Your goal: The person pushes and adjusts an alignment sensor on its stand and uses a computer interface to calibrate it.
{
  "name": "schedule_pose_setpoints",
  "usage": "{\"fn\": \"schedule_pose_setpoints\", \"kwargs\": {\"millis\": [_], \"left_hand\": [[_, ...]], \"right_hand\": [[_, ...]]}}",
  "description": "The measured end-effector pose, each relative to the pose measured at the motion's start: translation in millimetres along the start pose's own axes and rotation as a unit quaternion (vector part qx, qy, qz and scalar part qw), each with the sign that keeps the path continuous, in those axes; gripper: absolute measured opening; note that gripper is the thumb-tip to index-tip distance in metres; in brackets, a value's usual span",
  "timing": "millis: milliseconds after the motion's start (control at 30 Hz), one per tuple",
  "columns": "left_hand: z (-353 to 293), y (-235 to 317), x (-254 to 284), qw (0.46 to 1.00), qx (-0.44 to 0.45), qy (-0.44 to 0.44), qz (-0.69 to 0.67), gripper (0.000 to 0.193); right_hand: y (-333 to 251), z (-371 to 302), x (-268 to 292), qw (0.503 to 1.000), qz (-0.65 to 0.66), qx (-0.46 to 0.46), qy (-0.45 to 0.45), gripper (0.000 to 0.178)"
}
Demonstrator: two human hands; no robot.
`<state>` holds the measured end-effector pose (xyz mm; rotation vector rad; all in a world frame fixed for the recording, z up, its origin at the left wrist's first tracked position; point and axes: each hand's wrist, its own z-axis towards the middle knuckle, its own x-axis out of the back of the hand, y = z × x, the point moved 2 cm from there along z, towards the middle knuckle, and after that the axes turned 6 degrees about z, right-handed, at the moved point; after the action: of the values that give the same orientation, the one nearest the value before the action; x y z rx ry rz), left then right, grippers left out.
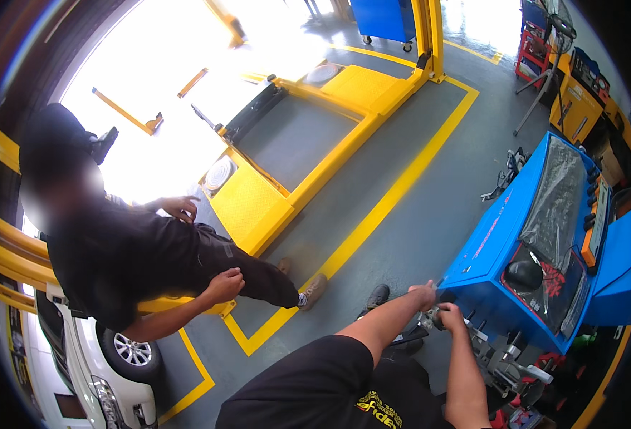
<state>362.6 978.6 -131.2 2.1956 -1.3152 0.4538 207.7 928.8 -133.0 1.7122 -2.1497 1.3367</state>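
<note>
Left hand, right hand close together at metal part, blue cabinet corner; can't tell grip; weak hold may drop it.

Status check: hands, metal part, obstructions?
Left hand, right hand: close together, grip unclear. Metal part between them, partly hidden. Blue cabinet alongside. Co-worker apart, left.

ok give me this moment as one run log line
left hand: near corner of blue box-shaped cabinet, grip unclear | right hand: near silver metal hardware, grip unclear | black-clad co-worker: standing, left

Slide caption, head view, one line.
Left hand and right hand near metal hardware beside a blue cabinet, co-worker at left.
</note>
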Motion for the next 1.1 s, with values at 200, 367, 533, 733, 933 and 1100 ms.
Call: {"fn": "schedule_pose_setpoints", "kwargs": {"millis": [200, 367, 533, 733, 933, 1100], "left_hand": [[9.9, 3.7, 3.5, 0.999, -0.014, -0.047, 0.023, 0.068], [-12.1, 5.2, 8.4, 1.000, -0.005, -0.015, -0.019, 0.071], [-5.6, 17.5, 23.4, 0.999, -0.017, -0.042, -0.011, 0.085], [4.3, 12.1, 8.0, 0.999, 0.011, -0.031, -0.031, 0.075], [1.1, 8.3, 10.8, 0.999, 0.003, -0.033, -0.016, 0.065], [6.1, 3.7, 5.5, 0.999, 0.006, -0.046, 0.002, 0.065]], "right_hand": [[17.4, 24.8, 4.7, 0.995, -0.009, -0.033, 0.096, 0.043], [7.4, 11.9, -1.0, 0.942, 0.310, 0.049, -0.117, 0.043], [63.6, 38.7, 8.3, 0.995, -0.046, -0.023, 0.088, 0.043], [45.5, 30.5, -15.6, 0.983, 0.125, 0.096, -0.092, 0.053], [35.8, 22.4, 4.3, 0.997, -0.031, -0.053, 0.048, 0.049], [23.7, 20.6, -9.6, 0.999, 0.012, 0.003, -0.043, 0.046]]}}
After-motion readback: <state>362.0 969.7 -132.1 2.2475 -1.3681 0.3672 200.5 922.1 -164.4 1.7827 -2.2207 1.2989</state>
